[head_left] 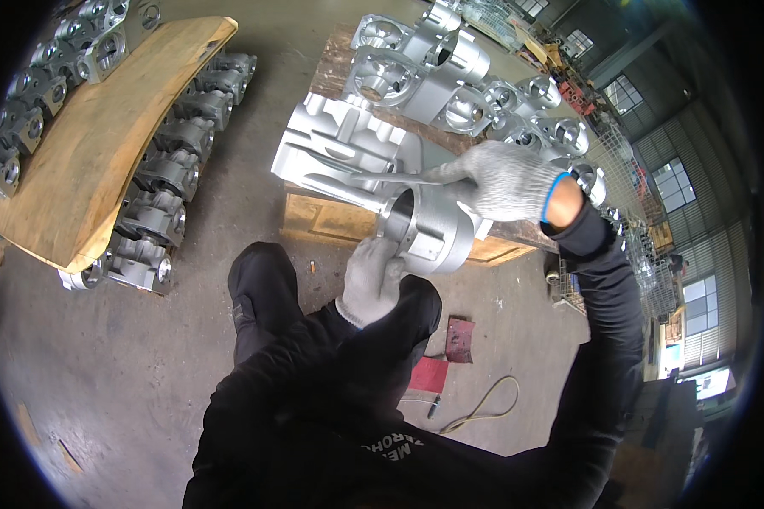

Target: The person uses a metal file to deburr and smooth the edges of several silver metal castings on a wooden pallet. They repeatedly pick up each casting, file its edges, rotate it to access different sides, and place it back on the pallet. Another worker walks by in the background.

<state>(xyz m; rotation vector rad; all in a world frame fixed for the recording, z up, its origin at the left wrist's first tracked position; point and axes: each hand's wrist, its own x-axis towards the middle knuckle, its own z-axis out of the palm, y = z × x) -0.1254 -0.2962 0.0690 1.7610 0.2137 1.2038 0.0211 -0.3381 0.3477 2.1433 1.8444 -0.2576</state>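
Note:
A silver metal casting (437,233) with a wide round opening lies at the near edge of the wooden crate, its cylinder end toward me. My left hand (372,282), in a pale grey knit glove, is closed on the lower rim of that cylinder. Above the opening, my right hand (502,180), gloved with a blue cuff edge, grips a thin flat metal tool (390,177) that looks like a file. The tool points left, over the casting; whether it touches the metal I cannot tell.
More silver castings (386,81) crowd the crate (314,216) behind. On the left, a curved wooden board (110,136) lies between rows of castings. Red pieces (460,339), a cord (492,407) and a small stub (312,265) lie on the floor. Wire cages (628,170) stand at right.

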